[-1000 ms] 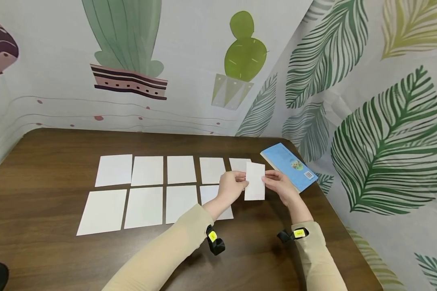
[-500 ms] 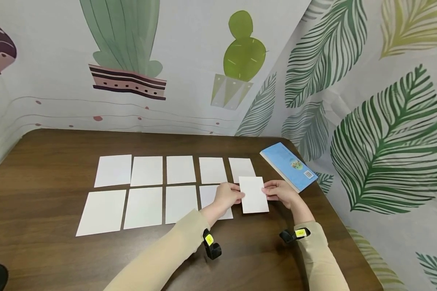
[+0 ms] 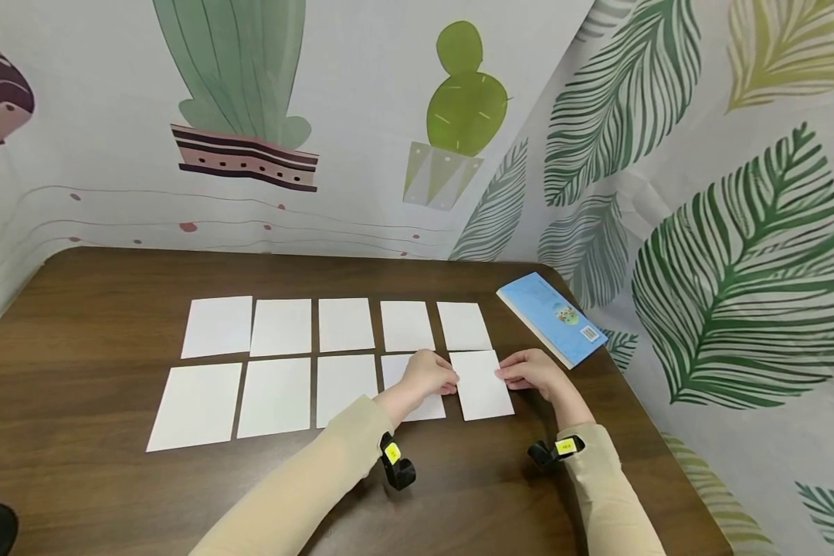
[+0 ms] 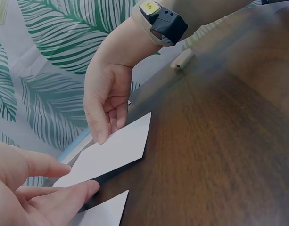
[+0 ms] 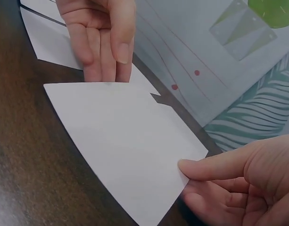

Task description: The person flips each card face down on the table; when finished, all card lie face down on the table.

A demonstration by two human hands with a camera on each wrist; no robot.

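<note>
A blank white card [image 3: 483, 390] lies between the two hands, at the right end of the nearer row of white cards. In the left wrist view its near edge stands slightly above the brown table, with shadow beneath. My right hand [image 3: 537, 372] pinches its right edge, thumb [image 5: 196, 168] on top and fingers underneath. At the card's left edge is my left hand [image 3: 427, 374]; its extended fingers reach the edge, while the thumb looks apart from the card in the right wrist view. Partly covered by the left hand, another card [image 3: 427, 409] lies beside it.
Further white cards lie in two rows to the left, such as one card [image 3: 194, 405] at the near left end. A blue book [image 3: 552, 316] rests by the right edge of the wooden table [image 3: 97, 479]. Patterned cloth hangs behind.
Both hands have brought the card down and towards the person, from upright to nearly flat below the last card of the far row. The left hand's hold has loosened.
</note>
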